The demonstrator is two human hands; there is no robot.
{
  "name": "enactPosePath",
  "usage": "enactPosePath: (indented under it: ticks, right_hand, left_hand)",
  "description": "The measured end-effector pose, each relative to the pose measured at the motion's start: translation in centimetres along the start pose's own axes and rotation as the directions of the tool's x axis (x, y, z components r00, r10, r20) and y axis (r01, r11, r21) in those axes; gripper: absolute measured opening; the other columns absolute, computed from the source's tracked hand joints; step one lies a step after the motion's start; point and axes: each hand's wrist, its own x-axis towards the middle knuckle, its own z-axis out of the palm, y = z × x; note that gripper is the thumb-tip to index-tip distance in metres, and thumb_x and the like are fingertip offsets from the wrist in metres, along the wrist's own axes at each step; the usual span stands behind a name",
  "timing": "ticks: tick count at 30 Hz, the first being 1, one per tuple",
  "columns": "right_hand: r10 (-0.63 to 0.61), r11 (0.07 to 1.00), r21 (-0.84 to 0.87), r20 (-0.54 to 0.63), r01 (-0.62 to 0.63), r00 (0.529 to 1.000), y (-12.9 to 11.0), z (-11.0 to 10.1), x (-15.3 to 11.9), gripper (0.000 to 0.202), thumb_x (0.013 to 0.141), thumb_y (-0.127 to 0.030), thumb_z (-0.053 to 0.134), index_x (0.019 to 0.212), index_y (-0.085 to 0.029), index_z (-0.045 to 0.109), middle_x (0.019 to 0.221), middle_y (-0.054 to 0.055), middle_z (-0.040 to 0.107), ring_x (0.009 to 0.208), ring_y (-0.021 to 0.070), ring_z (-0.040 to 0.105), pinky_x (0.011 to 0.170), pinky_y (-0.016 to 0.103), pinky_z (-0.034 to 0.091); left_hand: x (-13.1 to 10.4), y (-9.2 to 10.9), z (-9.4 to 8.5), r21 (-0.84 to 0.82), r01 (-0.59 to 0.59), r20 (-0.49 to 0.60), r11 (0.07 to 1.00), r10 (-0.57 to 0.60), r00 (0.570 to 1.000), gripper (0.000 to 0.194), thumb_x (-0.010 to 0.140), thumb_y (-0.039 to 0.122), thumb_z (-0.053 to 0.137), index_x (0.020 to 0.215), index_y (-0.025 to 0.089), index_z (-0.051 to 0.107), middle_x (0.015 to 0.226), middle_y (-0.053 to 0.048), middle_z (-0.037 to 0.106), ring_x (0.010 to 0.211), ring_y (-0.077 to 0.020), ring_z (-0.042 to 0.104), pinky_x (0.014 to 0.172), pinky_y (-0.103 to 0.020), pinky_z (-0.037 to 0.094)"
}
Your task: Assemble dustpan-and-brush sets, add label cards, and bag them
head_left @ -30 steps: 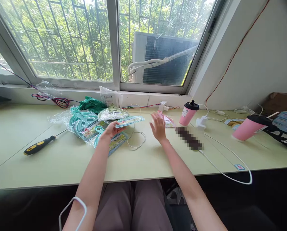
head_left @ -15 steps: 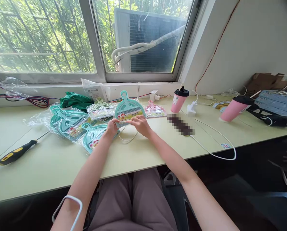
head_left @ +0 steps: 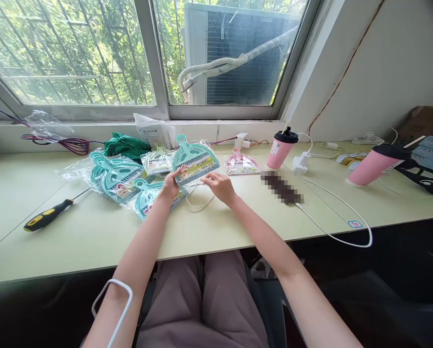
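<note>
Fingers (head_left: 173, 178) on teal bagged dustpan (head_left: 193, 159)

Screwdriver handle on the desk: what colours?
Black with yellow patches, seen in the head view: screwdriver.

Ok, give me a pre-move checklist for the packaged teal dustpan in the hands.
1. Left hand grips the teal dustpan set at its lower edge: ok.
2. Right hand at the pack's lower right corner; grip on it: cannot tell.
3. Pack lifted, handle pointing up: ok.
4. White cable loop lies under the hands, snag risk: not ok.
5. Pink cup upright, apart from the hands: ok.
6. Screwdriver far left of the hands: ok.
</note>
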Motion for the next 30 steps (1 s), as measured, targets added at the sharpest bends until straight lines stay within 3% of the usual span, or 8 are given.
enactPosePath:
  ticks: [5, 8, 10, 12, 15, 18, 23, 30]
  right_hand:
    - [0.109, 0.973, 0.193, 0.093, -0.125, 0.990, 0.1, 0.1, -0.2, 0.025, 0.098, -0.029, 0.049, 0.111, -0.023, 0.070, 0.099, 0.007, 0.072, 0.086, 0.0171, 0.065, 0.069, 0.026, 0.042]
    - [0.274, 0.831, 0.480, 0.090, -0.283, 0.957, -0.4, 0.4, 0.0, 0.031, 0.098, -0.036, 0.046, 0.116, -0.021, 0.067, 0.088, 0.005, 0.073, 0.074, 0.0153, 0.064, 0.069, 0.026, 0.045]
    - [0.392, 0.625, 0.689, 0.130, -0.368, 0.911, -0.6, 0.7, 0.3, 0.036, 0.097, -0.042, 0.045, 0.117, -0.021, 0.065, 0.071, 0.001, 0.069, 0.054, 0.0115, 0.056, 0.061, 0.025, 0.045]
    - [0.492, 0.344, 0.836, 0.228, -0.429, 0.840, -0.8, 0.8, 0.7, 0.040, 0.090, -0.047, 0.052, 0.116, -0.019, 0.064, 0.060, -0.004, 0.062, 0.043, 0.0085, 0.045, 0.050, 0.023, 0.040]
    - [0.544, -0.055, 0.872, 0.435, -0.486, 0.718, -0.6, 0.7, 1.0, 0.042, 0.078, -0.042, 0.067, 0.111, -0.017, 0.063, 0.062, -0.003, 0.062, 0.044, 0.0072, 0.048, 0.043, 0.020, 0.034]
    - [0.567, -0.272, 0.833, 0.544, -0.482, 0.619, -0.1, 0.6, 1.1, 0.037, 0.072, -0.033, 0.073, 0.102, -0.015, 0.062, 0.064, -0.003, 0.059, 0.047, 0.0050, 0.047, 0.043, 0.017, 0.033]
    - [0.675, -0.351, 0.845, 0.526, -0.403, 0.517, 0.9, 0.7, 0.9, 0.036, 0.063, -0.035, 0.079, 0.084, -0.018, 0.055, 0.054, -0.011, 0.039, 0.042, 0.0018, 0.028, 0.039, 0.017, 0.019]
    - [0.703, -0.240, 0.889, 0.436, -0.390, 0.562, 1.5, 1.2, 0.9, 0.047, 0.061, -0.050, 0.079, 0.077, -0.021, 0.046, 0.059, -0.010, 0.041, 0.043, 0.0016, 0.024, 0.041, 0.019, 0.016]
  left_hand:
    - [0.4, 0.1, -0.3, -0.077, -0.040, -0.083, 0.996, 0.034, 0.996, 0.027, 0.086, 0.017, 0.056, 0.111, 0.012, 0.064, 0.092, -0.008, 0.073, 0.084, -0.0213, 0.070, 0.079, -0.034, 0.056]
    - [0.4, 0.1, -0.3, -0.094, -0.095, -0.101, 0.991, 0.086, 0.991, 0.033, 0.082, 0.008, 0.057, 0.114, 0.013, 0.063, 0.097, -0.007, 0.074, 0.086, -0.0183, 0.070, 0.077, -0.027, 0.054]
    - [0.3, 0.0, -0.2, -0.082, -0.096, -0.090, 0.992, 0.089, 0.992, 0.038, 0.080, 0.006, 0.060, 0.117, 0.014, 0.062, 0.098, -0.006, 0.074, 0.088, -0.0174, 0.069, 0.076, -0.026, 0.053]
    - [0.2, -0.2, -0.1, -0.057, -0.080, -0.073, 0.995, 0.076, 0.994, 0.041, 0.078, 0.007, 0.063, 0.118, 0.015, 0.062, 0.099, -0.006, 0.073, 0.088, -0.0173, 0.069, 0.076, -0.026, 0.053]
    - [0.0, -0.8, 0.2, -0.021, -0.079, -0.012, 0.997, 0.079, 0.997, 0.044, 0.077, 0.010, 0.067, 0.120, 0.017, 0.059, 0.102, -0.006, 0.073, 0.092, -0.0186, 0.069, 0.081, -0.028, 0.053]
    - [-0.2, -1.4, 0.7, 0.001, -0.074, 0.076, 0.997, 0.073, 0.994, 0.043, 0.078, 0.011, 0.068, 0.119, 0.019, 0.059, 0.105, -0.006, 0.072, 0.098, -0.0203, 0.068, 0.088, -0.032, 0.053]
    - [-0.7, -2.2, 1.6, 0.005, 0.012, 0.230, 1.000, -0.013, 0.973, 0.036, 0.084, 0.017, 0.064, 0.119, 0.017, 0.058, 0.113, -0.009, 0.070, 0.111, -0.0229, 0.064, 0.100, -0.039, 0.048]
    - [-1.4, -2.2, 1.8, 0.067, 0.039, 0.400, 0.997, -0.063, 0.914, 0.039, 0.089, 0.027, 0.061, 0.126, 0.017, 0.056, 0.123, -0.012, 0.066, 0.116, -0.0251, 0.062, 0.103, -0.043, 0.046]
